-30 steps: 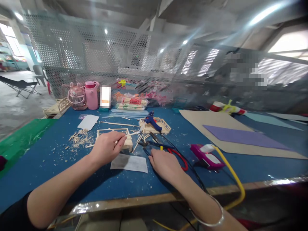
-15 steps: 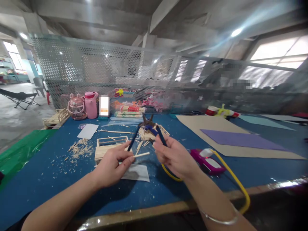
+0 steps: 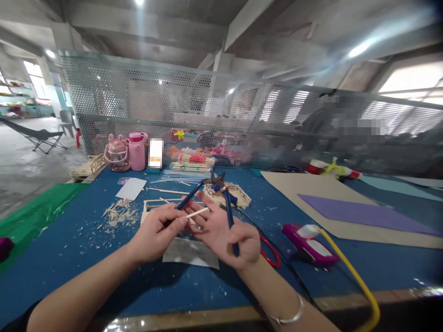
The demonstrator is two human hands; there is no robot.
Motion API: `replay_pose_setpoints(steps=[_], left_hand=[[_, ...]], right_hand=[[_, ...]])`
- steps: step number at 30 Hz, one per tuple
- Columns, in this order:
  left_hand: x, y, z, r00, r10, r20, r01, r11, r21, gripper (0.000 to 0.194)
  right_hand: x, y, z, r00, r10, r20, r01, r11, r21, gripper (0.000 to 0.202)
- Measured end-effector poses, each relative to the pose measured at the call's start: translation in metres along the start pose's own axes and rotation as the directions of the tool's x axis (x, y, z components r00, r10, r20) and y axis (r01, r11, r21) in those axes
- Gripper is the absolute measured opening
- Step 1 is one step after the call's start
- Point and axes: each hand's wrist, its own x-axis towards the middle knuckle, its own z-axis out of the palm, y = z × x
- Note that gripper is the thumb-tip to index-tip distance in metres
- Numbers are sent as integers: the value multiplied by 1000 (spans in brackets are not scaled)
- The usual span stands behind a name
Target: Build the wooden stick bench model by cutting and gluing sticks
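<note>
The blue table [image 3: 138, 290], its front edge glossy in places, was left bare along the near middle and around a magenta device [image 3: 325, 249]. The far side was bounded by a grey perforated screen [image 3: 148, 97]. The right side was covered by a flat tan sheet [image 3: 287, 193], overlaid by a purple sheet [image 3: 363, 214]. Right hand [image 3: 224, 235]: palm up, long fingers spread, one handle of the blue-handled pliers [image 3: 230, 212] pinned by the thumb. Pliers were held wide open above the table. Left hand [image 3: 155, 233]: fingers pinched closed on a thin pale stick [image 3: 199, 212], other handle reaching them. Splintery wood scraps [image 3: 119, 212] were strewn left.
</note>
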Motion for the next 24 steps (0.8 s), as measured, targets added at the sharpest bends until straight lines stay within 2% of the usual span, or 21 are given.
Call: replay_pose_setpoints(steps=[3,6,8,10,12,14,16,17,18,20,22,24], left_hand=[[-1,2,1,1000,15,9,-15,1000,-26,29],[-4,6,5,999,34,11,-34,999,28,30],[-5,7,6,1000,24,17,-24,999,28,30],[-4,5,7,999,-43,-12,43,998,-47,31],[-2,0,5,980,-184,-78,170,973,-158,32],[2,-5,3,936,-317,-151,284,936,-206,33],[4,-10,1,902,-370,-221,338,926,-169,32],[6,-12,0,896,-368,-251,343,929,-139,32],[6,-12,0,891,-359,-277,340,933,-115,31],[6,-13,0,886,-344,-311,333,939,-91,29],[6,-11,0,889,-330,-319,326,943,-67,29],[5,-10,1,897,-316,-310,321,946,-37,32]], right_hand=[[5,-3,8,997,26,68,-21,997,-73,83],[11,-6,15,997,-9,74,25,975,-220,84],[17,-11,16,998,-29,57,48,934,-353,78],[24,-21,11,996,-88,30,91,847,-524,73],[28,-32,1,974,-227,8,161,663,-731,75],[29,-41,-11,940,-340,9,135,349,-927,79],[25,-44,-20,947,-321,9,8,-5,-1000,75],[22,-43,-22,960,-280,0,-43,-147,-988,73],[19,-41,-22,974,-224,-16,-74,-249,-966,72],[15,-35,-20,993,-105,-47,-79,-331,-940,70],[13,-29,-17,998,-22,-51,-55,-311,-949,70],[14,-25,-14,999,7,-36,-33,-273,-961,70]])
